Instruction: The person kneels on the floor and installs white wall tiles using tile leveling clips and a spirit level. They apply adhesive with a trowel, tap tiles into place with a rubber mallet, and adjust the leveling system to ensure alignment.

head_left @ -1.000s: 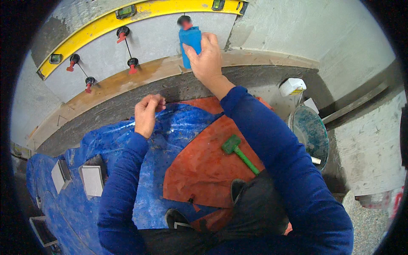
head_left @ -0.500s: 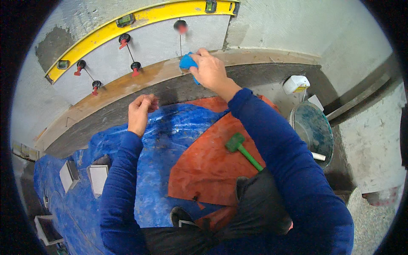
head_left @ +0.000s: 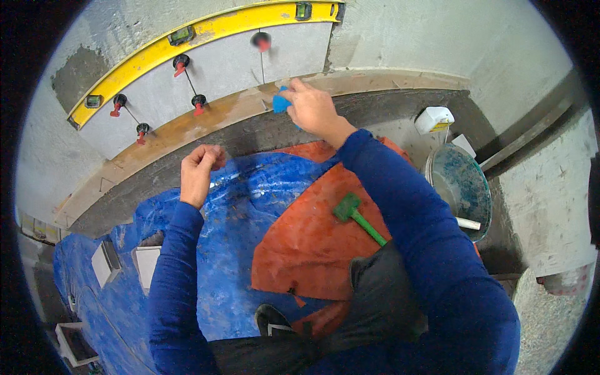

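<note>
Readable text: none from your viewpoint. White container (head_left: 432, 117) ahead on your right, near bucket (head_left: 476, 190): yellow label-like patch (head_left: 441, 127) low on side, too small for you to read. Yellow spirit level (head_left: 231, 24) before you: nothing legible.

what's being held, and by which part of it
The right hand holds a soft blue cloth-like piece by its right side; the left hand seems empty.

The cloth (head_left: 280, 102) is blue, the level (head_left: 244, 22) yellow, the clips (head_left: 180, 63) black and red, the mallet (head_left: 349, 209) green.
</note>
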Demonstrator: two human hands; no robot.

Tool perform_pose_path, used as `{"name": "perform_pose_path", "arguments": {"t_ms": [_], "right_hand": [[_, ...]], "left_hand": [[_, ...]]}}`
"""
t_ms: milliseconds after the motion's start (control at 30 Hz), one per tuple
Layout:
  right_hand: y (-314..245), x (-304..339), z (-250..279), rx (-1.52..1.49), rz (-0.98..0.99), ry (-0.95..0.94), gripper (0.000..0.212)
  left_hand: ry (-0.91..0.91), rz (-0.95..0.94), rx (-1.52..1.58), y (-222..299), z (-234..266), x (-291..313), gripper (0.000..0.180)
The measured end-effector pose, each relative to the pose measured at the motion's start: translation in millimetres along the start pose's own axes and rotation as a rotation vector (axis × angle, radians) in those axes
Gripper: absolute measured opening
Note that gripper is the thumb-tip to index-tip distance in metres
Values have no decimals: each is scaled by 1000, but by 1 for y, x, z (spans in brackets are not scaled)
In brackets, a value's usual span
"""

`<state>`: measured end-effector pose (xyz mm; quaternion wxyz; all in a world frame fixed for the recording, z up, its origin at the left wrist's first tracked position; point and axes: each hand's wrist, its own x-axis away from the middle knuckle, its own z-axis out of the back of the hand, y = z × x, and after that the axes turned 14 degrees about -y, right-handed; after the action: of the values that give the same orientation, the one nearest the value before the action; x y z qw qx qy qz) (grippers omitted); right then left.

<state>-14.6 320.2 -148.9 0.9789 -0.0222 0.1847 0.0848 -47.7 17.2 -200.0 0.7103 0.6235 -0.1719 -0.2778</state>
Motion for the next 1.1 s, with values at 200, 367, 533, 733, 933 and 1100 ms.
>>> {"name": "perform_pose_path", "arguments": {"t_ms": [200, 367, 533, 733, 933, 1100], "right_hand": [[-13, -21, 17, -252, -53, 227, 39], [-8, -15, 7, -35, -105, -190, 36], [40, 45, 52, -180, -130, -161, 39], [69, 159, 139, -540, -380, -223, 62], [86, 294, 193, -151, -925, -85, 70], [105, 362, 185, 131, -1137, -658, 68]], "left_hand": [[-9, -12, 5, -5, 0, -4, 30], [-48, -22, -23, -5, -8, -12, 30], [-72, -22, -123, -8, -11, -13, 24], [-161, -23, -142, -7, -36, -19, 27], [-195, 17, -180, -17, -57, -13, 26], [-297, 35, -240, -54, -71, -12, 22]]}}
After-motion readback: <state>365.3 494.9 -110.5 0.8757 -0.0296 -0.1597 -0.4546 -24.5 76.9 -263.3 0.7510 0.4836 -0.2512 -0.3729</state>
